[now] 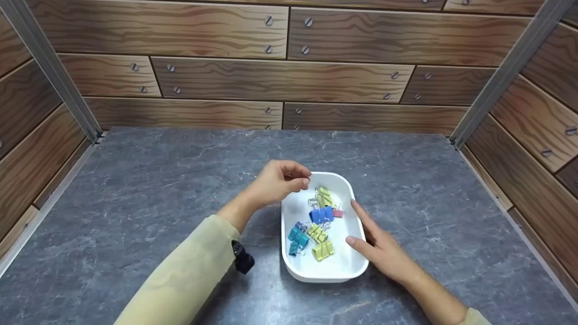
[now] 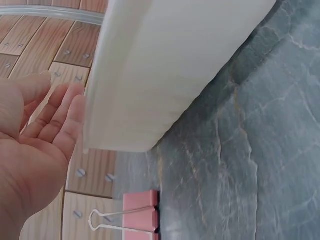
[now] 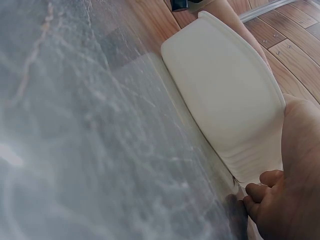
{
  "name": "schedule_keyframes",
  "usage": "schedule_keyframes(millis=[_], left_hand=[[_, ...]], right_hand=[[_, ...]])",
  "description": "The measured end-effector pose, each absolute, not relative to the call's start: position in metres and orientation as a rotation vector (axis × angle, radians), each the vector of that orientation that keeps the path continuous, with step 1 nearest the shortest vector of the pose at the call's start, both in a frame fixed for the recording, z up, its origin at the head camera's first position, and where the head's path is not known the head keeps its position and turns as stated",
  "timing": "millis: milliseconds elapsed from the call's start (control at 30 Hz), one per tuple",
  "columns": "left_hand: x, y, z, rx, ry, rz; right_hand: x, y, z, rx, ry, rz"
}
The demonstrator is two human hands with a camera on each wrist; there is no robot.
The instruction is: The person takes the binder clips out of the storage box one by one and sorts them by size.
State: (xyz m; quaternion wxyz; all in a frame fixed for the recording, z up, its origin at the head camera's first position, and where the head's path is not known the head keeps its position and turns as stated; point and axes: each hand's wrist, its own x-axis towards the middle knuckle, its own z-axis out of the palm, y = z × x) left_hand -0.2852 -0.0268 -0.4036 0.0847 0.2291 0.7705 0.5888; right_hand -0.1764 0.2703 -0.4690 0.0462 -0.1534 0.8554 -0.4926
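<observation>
Several binder clips lie in a white plastic tray [image 1: 332,274]. Among them are lime-green clips [image 1: 323,250], a blue clip [image 1: 321,215], teal clips [image 1: 298,237] and a pink clip [image 1: 337,213]. My left hand [image 1: 277,182] hovers by the tray's far left corner, fingers loosely bent, with nothing visible in them. In the left wrist view another pink binder clip [image 2: 140,216] sits on the table outside the tray; I cannot make it out in the head view. My right hand [image 1: 384,253] holds the tray's right side, thumb over the rim and fingers along the outer wall.
The tray stands on a dark grey marbled table [image 1: 180,180]. Wood-patterned panels [image 1: 280,81] enclose the back and both sides, with metal posts [image 1: 505,72] at the corners. A black device [image 1: 243,257] is at the left sleeve's cuff.
</observation>
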Motion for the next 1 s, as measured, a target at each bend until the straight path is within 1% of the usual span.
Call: schedule_keyframes(millis=[167,467,733,1000], left_hand=[[-0.287,-0.020,-0.407,0.732,2.377,1.646],[-0.292,-0.006,-0.413,0.967,2.539,1.338],[-0.295,-0.001,-0.416,0.945,2.576,1.298],[-0.293,0.005,-0.416,0.938,2.636,1.148]], right_hand=[[-0.177,0.269,-0.468,-0.473,2.612,-1.484],[-0.177,0.271,-0.468,-0.463,2.596,-1.504],[-0.177,0.271,-0.467,-0.462,2.587,-1.514],[-0.177,0.270,-0.468,-0.465,2.575,-1.540]])
